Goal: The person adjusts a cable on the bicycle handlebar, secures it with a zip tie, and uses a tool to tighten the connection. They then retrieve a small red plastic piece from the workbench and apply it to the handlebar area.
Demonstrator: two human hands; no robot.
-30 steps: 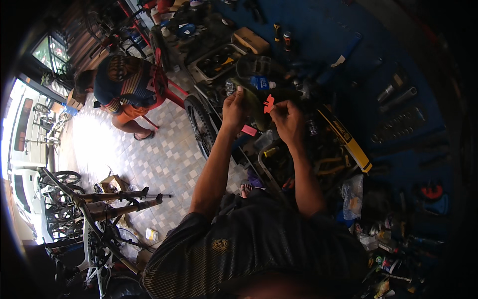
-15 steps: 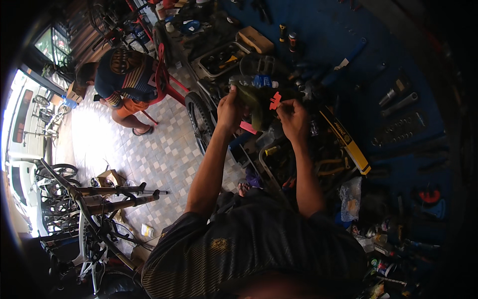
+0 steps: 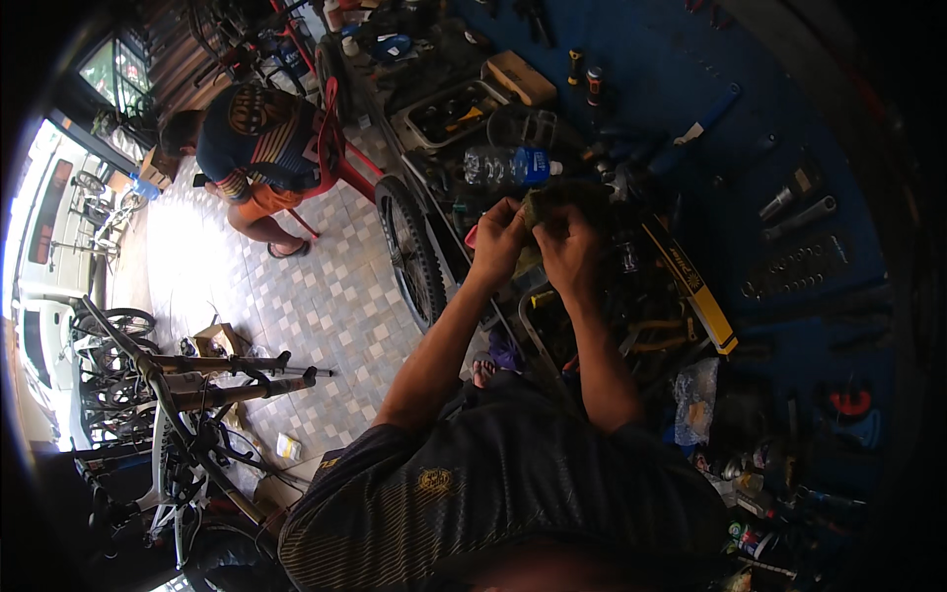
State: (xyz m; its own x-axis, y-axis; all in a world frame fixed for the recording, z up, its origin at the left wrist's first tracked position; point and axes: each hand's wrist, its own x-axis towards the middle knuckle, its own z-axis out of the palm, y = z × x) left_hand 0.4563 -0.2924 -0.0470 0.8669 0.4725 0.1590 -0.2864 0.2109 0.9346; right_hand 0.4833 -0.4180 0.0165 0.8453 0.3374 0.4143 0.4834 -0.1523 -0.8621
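My left hand (image 3: 499, 245) and my right hand (image 3: 566, 249) meet above the crowded workbench, fingers closed. Between their fingertips is a bunched olive-green cloth (image 3: 534, 210), pinched from both sides. More of the cloth seems to hang behind the hands, where it is dark. No small red piece shows now; whether the cloth or my fingers cover it, I cannot tell. Just beyond the hands a clear water bottle (image 3: 505, 167) with a blue label lies on its side. A bit of pinkish red (image 3: 471, 238) shows beside my left hand.
A metal tray of tools (image 3: 456, 114) and a cardboard box (image 3: 520, 78) lie farther back. At right is a long yellow-and-black box (image 3: 695, 294). Tools hang on a blue board (image 3: 730, 178). A bicycle wheel (image 3: 409, 247) stands left of the bench; another person (image 3: 258, 138) bends over beyond it.
My hands have come together, and the right now grips the cloth too. The small red piece it was pinching has gone from sight. The view has shifted slightly.
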